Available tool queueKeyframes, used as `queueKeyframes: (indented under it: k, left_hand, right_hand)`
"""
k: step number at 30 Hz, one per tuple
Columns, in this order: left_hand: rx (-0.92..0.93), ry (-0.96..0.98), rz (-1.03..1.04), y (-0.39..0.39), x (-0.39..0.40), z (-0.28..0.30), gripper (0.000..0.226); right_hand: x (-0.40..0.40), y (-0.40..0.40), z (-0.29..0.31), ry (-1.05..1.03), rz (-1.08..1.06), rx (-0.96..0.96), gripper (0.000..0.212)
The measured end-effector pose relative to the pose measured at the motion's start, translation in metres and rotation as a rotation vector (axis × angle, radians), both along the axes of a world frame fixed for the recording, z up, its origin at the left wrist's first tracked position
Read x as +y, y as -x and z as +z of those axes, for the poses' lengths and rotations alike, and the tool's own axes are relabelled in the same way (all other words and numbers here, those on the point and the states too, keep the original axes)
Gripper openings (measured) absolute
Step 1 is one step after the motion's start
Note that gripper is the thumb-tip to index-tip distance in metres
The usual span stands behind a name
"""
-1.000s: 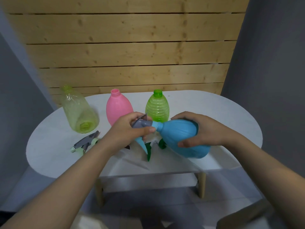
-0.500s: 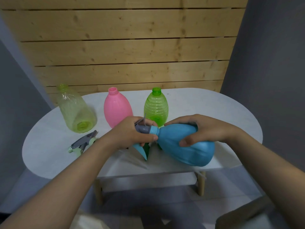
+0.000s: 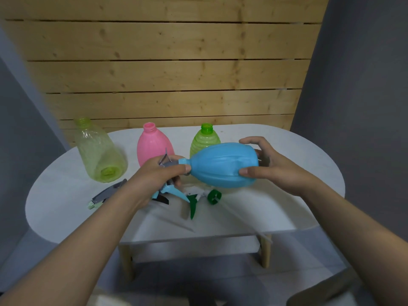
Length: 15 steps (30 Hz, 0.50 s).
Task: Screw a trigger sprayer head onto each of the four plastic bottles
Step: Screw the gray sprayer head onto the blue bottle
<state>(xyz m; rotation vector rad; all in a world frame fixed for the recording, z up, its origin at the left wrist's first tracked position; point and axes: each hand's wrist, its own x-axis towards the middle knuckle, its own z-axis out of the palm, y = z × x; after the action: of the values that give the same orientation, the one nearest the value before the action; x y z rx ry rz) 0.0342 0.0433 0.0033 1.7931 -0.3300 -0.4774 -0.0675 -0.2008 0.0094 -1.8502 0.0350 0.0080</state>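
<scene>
A blue bottle [image 3: 223, 165] lies sideways in the air above the white table [image 3: 287, 208], neck to the left. My right hand [image 3: 267, 167] grips its base end. My left hand [image 3: 159, 175] is closed around a grey and blue sprayer head [image 3: 171, 189] that sits at the bottle's neck. A pink bottle [image 3: 152, 144] and a green ribbed bottle [image 3: 204, 140] stand upright and uncapped behind. A pale yellow-green clear bottle [image 3: 99, 153] leans at the back left. A green and white sprayer head [image 3: 203, 196] lies on the table under the blue bottle.
A grey sprayer head with a pale green collar [image 3: 106, 194] lies at the table's front left. A thin clear dip tube [image 3: 176, 224] rests near the front edge. A wooden slat wall [image 3: 167, 69] rises behind the table. Grey floor and wooden table legs show below.
The blue bottle has been turned and lifted a little, and my right hand has shifted from its top side to its base end. My left hand stays on the sprayer head.
</scene>
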Motion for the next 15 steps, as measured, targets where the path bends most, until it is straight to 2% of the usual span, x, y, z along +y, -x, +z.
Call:
queueKeyframes:
  k: [5,9,13,15]
  left_hand:
    - [-0.067,0.05,-0.093,0.004,0.002,-0.001,0.024]
    - [-0.1,0.049,-0.111,0.007,0.001,-0.001,0.027]
    - [-0.159,-0.014,-0.036,0.001,0.004,-0.006,0.027]
    - [-0.159,-0.016,-0.003,-0.003,0.006,-0.007,0.028]
  right_hand:
    - [0.003,0.003,0.004,0.001,-0.084,-0.001,0.045]
    - [0.01,0.003,0.002,0.095,-0.103,0.062,0.049]
    - [0.014,0.004,-0.001,0.014,-0.05,0.075,0.023]
    - [0.011,0.002,-0.003,-0.054,0.002,0.1,0.027]
